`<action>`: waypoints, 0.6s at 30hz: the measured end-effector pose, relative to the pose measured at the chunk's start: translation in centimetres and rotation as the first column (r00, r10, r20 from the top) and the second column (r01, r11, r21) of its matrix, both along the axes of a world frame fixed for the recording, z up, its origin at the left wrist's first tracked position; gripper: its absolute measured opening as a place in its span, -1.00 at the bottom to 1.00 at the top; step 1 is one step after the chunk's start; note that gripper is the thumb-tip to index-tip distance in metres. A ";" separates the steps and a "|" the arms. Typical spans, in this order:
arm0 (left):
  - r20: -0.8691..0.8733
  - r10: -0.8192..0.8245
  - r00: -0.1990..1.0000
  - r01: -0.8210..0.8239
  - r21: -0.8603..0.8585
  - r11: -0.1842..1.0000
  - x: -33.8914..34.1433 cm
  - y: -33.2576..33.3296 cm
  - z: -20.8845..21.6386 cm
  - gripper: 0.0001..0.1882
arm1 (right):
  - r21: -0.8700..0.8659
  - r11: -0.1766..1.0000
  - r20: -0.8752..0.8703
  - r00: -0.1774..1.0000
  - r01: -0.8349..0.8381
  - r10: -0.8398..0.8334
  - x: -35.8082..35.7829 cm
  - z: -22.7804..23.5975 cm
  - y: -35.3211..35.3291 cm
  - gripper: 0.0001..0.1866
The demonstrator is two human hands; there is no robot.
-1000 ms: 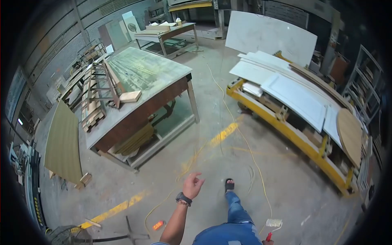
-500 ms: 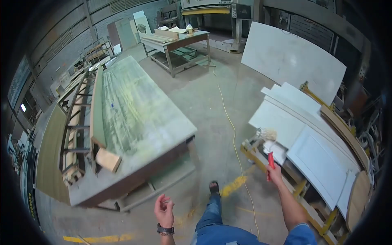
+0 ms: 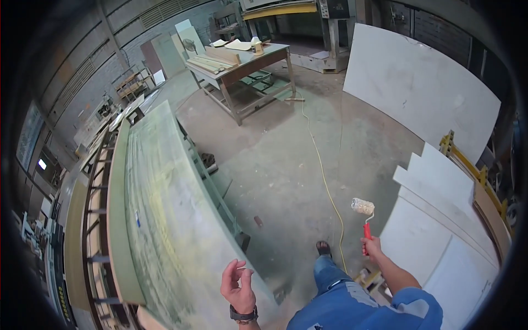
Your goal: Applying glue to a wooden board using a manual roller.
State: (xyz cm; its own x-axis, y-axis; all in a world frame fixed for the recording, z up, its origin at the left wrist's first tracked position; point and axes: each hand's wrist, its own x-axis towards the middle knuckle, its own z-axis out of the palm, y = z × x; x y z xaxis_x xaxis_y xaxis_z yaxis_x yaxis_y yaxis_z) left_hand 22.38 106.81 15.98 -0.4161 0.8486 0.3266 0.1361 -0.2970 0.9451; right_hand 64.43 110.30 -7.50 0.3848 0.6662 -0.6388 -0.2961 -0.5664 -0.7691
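My right hand [image 3: 373, 248] is wrapped round the red handle of a paint roller [image 3: 363, 207], held up over the floor. Its fluffy cream sleeve looks stained and points away from me. On the other side, my left hand [image 3: 238, 287], with a black watch at the wrist, is raised with fingers loosely curled and apart, nothing in it. It hovers by the near right edge of a long worktable [image 3: 165, 187] smeared with green and yellow; whether it touches cannot be told. A small blue object [image 3: 137, 219] lies on that tabletop.
A yellow cord [image 3: 322, 165] runs along the floor beside my foot. White panels [image 3: 440, 206] are stacked at the right, with a large white board [image 3: 418, 82] leaning behind. Ahead stands another table [image 3: 242, 69] with boards on it. A long green-edged panel [image 3: 118, 220] lines the worktable's left side.
I have walked forward, so the worktable now runs alongside me and the far table is nearer. The roller has moved from in front of the white panels to over the floor.
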 end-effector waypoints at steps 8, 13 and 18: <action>0.347 0.135 0.928 -0.068 -0.197 0.978 9.7 32.0 -6.8 -0.61 | -0.033 0.996 0.064 0.994 -0.085 0.087 9.7 -0.5 32.2 -0.75; 0.278 0.044 0.959 0.025 -0.237 0.971 16.0 52.1 -6.4 -0.63 | 0.270 0.962 0.081 0.997 -0.042 0.021 14.0 4.9 50.5 -0.65; 0.233 0.015 0.972 0.034 -0.203 0.979 23.7 77.8 -8.5 -0.66 | 0.248 0.961 0.325 0.945 -0.118 0.032 24.0 -4.9 66.1 -0.64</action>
